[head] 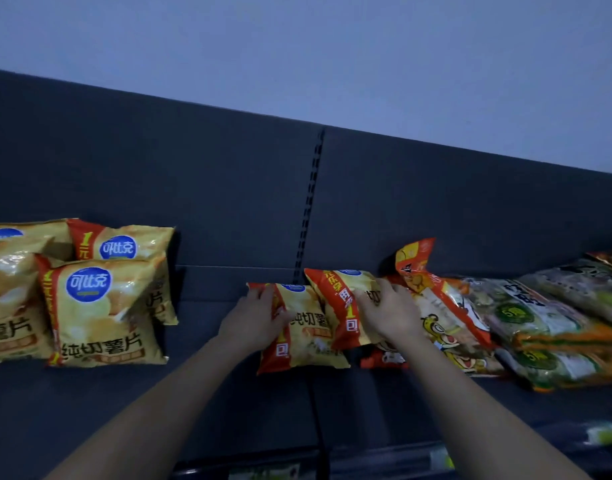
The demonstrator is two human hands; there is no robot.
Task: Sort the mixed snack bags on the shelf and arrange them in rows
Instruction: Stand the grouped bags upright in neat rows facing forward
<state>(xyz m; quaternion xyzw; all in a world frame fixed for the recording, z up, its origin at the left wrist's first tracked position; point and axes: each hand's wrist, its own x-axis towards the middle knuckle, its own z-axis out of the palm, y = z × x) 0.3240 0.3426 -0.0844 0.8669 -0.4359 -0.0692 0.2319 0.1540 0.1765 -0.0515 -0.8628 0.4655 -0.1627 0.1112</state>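
My left hand (252, 320) grips the left edge of a yellow chip bag (308, 341), with my thumb across its front. My right hand (389, 313) curls over the right side of a second yellow chip bag (339, 303), which leans on the first. Both bags sit in the middle of the shelf (228, 393). Just to the right lie orange cartoon bags (446, 320), then green bags (540, 327). Far to the left stands a group of yellow chip bags (103, 306).

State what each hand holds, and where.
Left hand grips the front yellow-and-red plastic chip bag by its left edge; right hand lies on the right side of the rear matching bag, grip unclear.
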